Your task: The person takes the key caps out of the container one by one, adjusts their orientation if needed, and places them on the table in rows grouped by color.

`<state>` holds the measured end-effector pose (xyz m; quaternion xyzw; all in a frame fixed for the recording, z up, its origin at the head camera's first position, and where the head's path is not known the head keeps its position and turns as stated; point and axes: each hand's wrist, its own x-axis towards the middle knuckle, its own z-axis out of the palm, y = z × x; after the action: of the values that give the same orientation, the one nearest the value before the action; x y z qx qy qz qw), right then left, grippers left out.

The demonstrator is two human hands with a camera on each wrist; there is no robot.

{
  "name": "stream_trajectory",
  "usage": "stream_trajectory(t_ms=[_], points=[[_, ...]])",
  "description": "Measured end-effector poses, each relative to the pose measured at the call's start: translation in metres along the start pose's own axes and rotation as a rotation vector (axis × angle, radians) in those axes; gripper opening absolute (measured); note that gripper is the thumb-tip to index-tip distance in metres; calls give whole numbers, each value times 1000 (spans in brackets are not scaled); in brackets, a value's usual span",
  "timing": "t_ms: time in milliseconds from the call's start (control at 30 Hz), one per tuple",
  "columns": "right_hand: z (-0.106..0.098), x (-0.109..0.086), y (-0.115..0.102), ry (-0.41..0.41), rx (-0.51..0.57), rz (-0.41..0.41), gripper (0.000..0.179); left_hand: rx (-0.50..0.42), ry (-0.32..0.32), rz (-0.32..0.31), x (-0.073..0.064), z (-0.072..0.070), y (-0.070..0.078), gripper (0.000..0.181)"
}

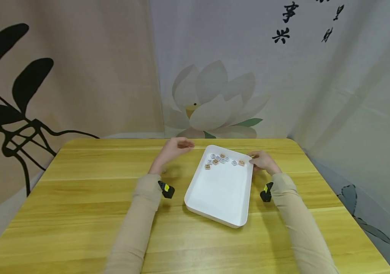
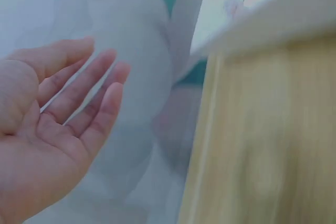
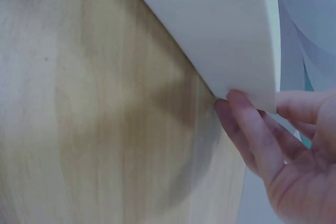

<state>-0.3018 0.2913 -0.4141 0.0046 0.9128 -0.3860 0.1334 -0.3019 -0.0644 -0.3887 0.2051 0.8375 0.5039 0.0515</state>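
Note:
A shallow white tray [image 1: 220,190] lies slightly turned on the table. Several small square pieces [image 1: 222,160], some whitish and some tan with dark marks, are scattered at its far end. My right hand [image 1: 262,161] grips the tray's far right corner. In the right wrist view, fingertips [image 3: 236,98] touch the outer wall low down, while the thumb is at the rim, its tip hidden. My left hand [image 1: 177,147] is held off the tray's far left corner, apart from it. Its fingers [image 2: 100,114] are relaxed and slightly bent, with nothing in the palm.
The wooden table [image 1: 88,198] extends to both sides of the tray, with its back edge just beyond the hands. Behind it hangs a curtain [image 1: 105,68] printed with leaves, a lotus and characters. A small black camera sits on each wrist.

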Motion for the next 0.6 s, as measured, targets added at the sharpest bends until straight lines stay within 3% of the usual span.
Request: stream_trajectory(t_ms=[167, 267, 600], points=[[-1, -1, 1, -4, 20, -5, 43, -71, -52, 25, 25, 38, 10, 32], [-1, 0, 3, -1, 28, -8, 42, -89, -61, 4, 35, 56, 12, 34], [-2, 1, 3, -18, 21, 14, 44, -20, -6, -90, 58, 94, 8, 28]])
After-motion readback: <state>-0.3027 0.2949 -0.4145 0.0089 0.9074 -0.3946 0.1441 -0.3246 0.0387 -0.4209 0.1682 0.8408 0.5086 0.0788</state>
